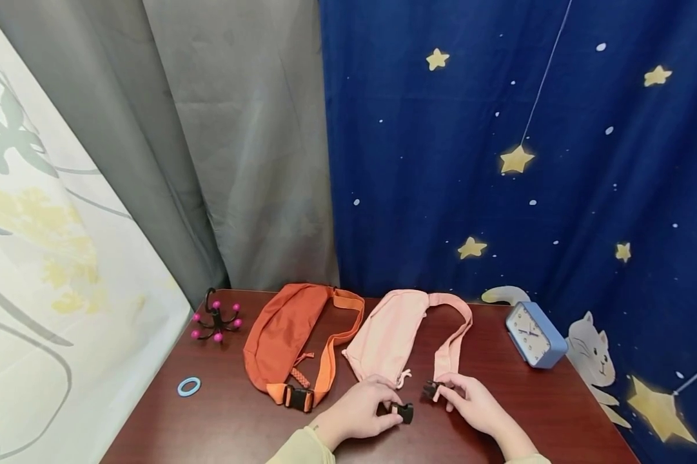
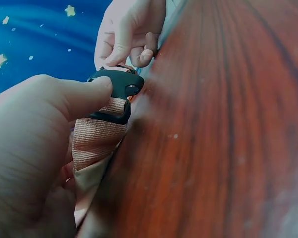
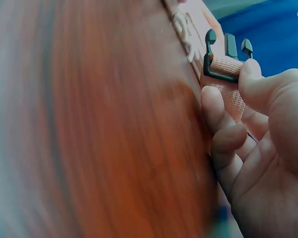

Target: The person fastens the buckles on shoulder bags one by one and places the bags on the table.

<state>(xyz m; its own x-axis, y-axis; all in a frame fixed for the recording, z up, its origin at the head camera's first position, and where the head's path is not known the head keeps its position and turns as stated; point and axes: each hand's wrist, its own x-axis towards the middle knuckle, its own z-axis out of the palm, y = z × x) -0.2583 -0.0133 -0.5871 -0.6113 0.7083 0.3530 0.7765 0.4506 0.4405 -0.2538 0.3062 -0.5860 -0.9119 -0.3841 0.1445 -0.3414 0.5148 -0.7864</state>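
A pink waist bag [image 1: 390, 328] lies on the table, its strap [image 1: 456, 335] looping round to the right. My left hand [image 1: 364, 407] pinches the black socket half of its buckle [image 2: 120, 82], thumb on top and pink webbing running back under the palm. Between thumb and fingers, my right hand [image 1: 474, 403] holds the pronged half of the buckle [image 3: 223, 54] at the strap end. Its prongs point toward the socket half, and a small gap separates the two halves in the head view.
An orange-red waist bag [image 1: 287, 328] with its buckle [image 1: 298, 398] fastened lies to the left. Beyond it are a black rack with pink knobs [image 1: 217, 322] and a blue ring [image 1: 189, 386]. A blue clock [image 1: 536, 335] stands at the right. Curtains [image 1: 255, 142] hang behind the table [image 1: 220, 419].
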